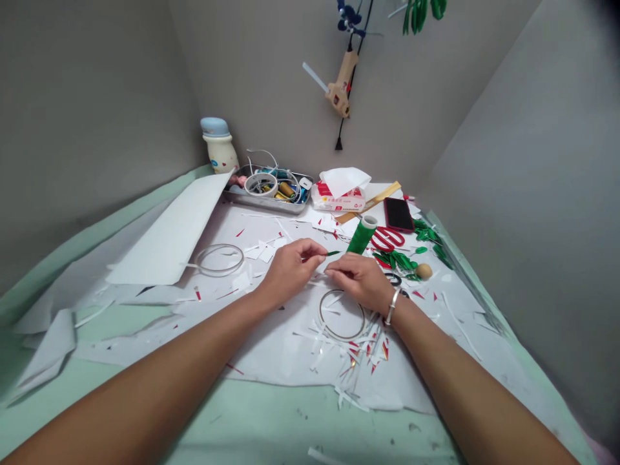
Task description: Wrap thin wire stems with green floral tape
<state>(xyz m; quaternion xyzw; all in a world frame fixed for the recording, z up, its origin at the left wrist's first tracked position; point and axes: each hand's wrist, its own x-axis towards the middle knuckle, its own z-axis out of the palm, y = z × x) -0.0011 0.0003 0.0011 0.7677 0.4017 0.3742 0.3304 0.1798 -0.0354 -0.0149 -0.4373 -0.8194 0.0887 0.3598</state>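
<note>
Your left hand (290, 272) pinches a green strip (332, 253), can't tell what your right hand (359, 281) fingers (335, 273) hold, green tape roll (361, 236) handy at 12 o'clock.

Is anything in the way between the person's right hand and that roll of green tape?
Nothing visible stands in the way: the right hand rests just in front of the green tape roll.

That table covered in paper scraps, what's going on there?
A person is working with bare hands at a table. Their left hand pinches a small green strip, and their right hand sits close beside it, just above a thin metal ring. A roll of green tape and red scissors lie just beyond, with paper scraps scattered around.
</note>
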